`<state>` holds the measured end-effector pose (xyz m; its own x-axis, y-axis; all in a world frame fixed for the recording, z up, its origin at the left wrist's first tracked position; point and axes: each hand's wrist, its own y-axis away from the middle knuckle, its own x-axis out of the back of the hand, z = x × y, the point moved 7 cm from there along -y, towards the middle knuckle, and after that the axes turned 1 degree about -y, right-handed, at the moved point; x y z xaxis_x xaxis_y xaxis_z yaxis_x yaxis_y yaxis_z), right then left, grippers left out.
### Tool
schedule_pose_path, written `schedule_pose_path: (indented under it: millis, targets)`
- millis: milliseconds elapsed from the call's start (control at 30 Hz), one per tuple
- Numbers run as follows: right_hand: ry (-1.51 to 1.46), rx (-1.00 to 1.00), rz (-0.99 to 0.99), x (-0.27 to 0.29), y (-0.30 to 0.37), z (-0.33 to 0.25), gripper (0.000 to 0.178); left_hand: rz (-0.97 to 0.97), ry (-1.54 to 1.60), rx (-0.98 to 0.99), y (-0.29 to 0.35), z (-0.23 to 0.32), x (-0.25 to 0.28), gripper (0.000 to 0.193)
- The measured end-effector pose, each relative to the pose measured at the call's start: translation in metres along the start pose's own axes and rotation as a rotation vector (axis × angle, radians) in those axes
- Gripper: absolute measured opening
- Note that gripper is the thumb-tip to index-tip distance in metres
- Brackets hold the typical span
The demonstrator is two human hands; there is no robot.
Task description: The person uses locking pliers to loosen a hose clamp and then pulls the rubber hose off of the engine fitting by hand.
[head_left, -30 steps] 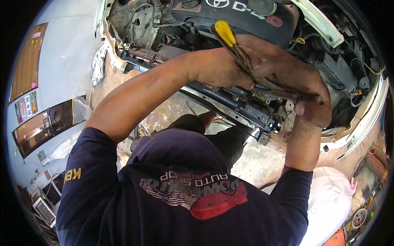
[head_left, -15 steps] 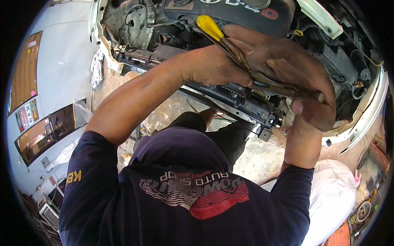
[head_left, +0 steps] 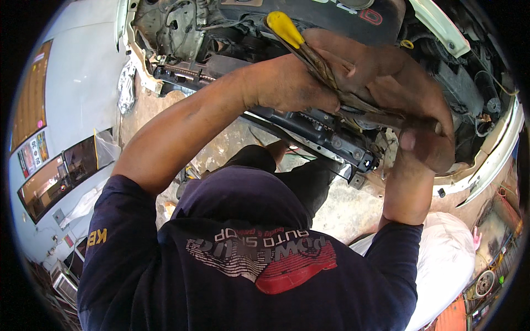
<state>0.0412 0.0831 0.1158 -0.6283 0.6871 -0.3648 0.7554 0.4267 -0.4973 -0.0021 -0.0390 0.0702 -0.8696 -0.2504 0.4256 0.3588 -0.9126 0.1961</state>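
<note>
Left hand point(head_left: 292, 88) and right hand point(head_left: 408, 110) clench a yellow-handled screwdriver point(head_left: 309, 47) over the engine bay point(head_left: 221, 33); handle points up-left, its shaft apparently running down-right, hidden by fingers, with the radiator support point(head_left: 309, 129) just beneath

A car repair workshop, seen from above my own shoulders.

I stand at the open engine bay point(head_left: 331, 16) of a white car point(head_left: 486, 165), with its black front crossmember point(head_left: 309, 124) bare. The floor point(head_left: 342, 209) under me is stained concrete. At my left is a workshop wall with shelves of clutter point(head_left: 55, 276), and my dark shirt point(head_left: 248, 276) carries an auto-shop print.
</note>
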Motion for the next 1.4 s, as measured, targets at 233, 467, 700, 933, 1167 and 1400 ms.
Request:
schedule_pose_path:
  millis: [233,467,700,933,1167,1400]
  targets:
    - [0.021,-0.055,0.054,-0.001,0.003,-0.008,0.072,-0.098,-0.013,0.029,-0.009,0.007,-0.011,0.019]
    - [-0.017,-0.026,0.129,-0.003,0.008,-0.004,0.067,-0.039,-0.057,-0.120,-0.005,0.007,-0.013,0.026]
    - [-0.076,-0.014,0.114,-0.005,0.001,-0.003,0.064,-0.026,0.000,-0.070,-0.007,0.009,-0.005,0.030]
    - [0.037,-0.115,0.116,-0.013,0.000,0.008,0.067,-0.057,-0.114,0.065,0.009,-0.010,0.000,0.037]
    - [0.046,-0.183,0.035,-0.008,-0.002,0.016,0.096,-0.038,0.011,0.354,0.012,-0.020,-0.001,0.029]
    - [0.081,-0.052,0.021,-0.003,-0.011,0.018,0.089,-0.065,0.082,0.234,0.006,0.000,0.002,0.034]
